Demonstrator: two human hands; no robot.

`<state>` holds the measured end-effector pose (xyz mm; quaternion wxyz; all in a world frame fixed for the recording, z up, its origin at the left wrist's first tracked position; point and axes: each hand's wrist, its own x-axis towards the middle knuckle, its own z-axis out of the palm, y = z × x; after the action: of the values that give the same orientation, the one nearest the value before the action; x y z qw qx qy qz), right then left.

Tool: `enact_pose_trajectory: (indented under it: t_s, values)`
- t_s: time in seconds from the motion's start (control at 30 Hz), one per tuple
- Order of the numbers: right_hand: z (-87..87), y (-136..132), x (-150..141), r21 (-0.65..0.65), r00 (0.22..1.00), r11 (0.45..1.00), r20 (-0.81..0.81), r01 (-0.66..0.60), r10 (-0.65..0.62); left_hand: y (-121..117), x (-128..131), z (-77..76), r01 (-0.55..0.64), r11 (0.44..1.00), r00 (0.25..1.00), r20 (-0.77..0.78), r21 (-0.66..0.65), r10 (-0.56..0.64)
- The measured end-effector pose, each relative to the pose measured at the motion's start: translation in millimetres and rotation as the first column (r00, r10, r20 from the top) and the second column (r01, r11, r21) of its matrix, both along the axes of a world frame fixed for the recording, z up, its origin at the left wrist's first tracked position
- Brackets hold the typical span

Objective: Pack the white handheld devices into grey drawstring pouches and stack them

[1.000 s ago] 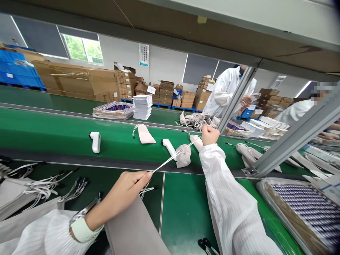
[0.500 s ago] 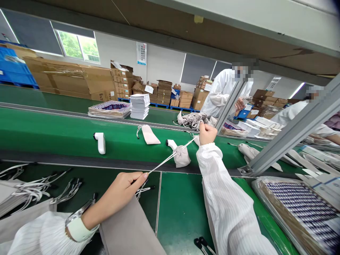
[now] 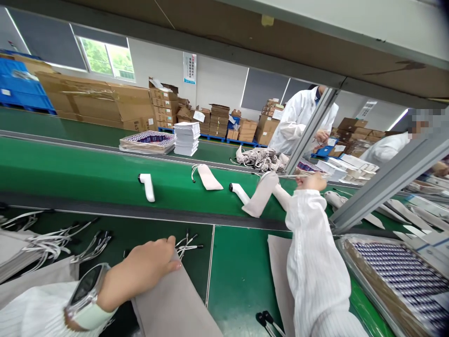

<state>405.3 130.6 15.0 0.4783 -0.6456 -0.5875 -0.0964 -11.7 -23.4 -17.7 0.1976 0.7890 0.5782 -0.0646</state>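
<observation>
The near metal post (image 3: 389,180), slanting up to the right, is the landmark. Left of it, the right hand (image 3: 311,182) has its grip closed, fingers folded in and pinching the pale drawstring (image 3: 290,176). The drawstring runs left from that grip to the top of the tilted beige pouch (image 3: 261,195), which is well left of the post, over the green belt (image 3: 175,192).

The left hand (image 3: 150,263) is farther left of the post and nearer the wearer. Its grip is loosely open, with bent fingers and the thumb apart from them, at the top edge of a large grey bag (image 3: 175,302) on the table (image 3: 242,267).

Also left of the post, on the belt, are a white device with a black end (image 3: 240,193), just beside the tilted pouch; a smaller pouch (image 3: 209,178); and a second white device (image 3: 148,188). A wrapped tray of striped items (image 3: 396,276) sits just on the wearer's side of the post's foot.
</observation>
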Motion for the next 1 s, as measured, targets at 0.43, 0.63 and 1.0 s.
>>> enact_pose_trajectory:
  t_s: [0.43, 0.63, 1.0]
  values:
    - [-85.9, 29.5, -63.5, -0.449, 0.996, 0.893, 0.055, -0.033, 0.065, 15.0, 12.0, -6.6, -0.036, 0.993, 0.901, 0.434, 0.112, -0.016]
    - [-93.6, 20.6, -75.9, -0.579, 0.974, 0.808, 0.098, -0.111, 0.203, 9.1, 12.4, -17.0, 0.013, 0.951, 0.959, 0.264, 0.308, -0.099]
    - [-18.9, -8.6, -158.5, 0.032, 0.444, 0.714, -0.763, -0.699, 0.469, 9.2, 11.4, -11.0, 0.078, 0.964, 0.939, 0.306, 0.254, -0.156]
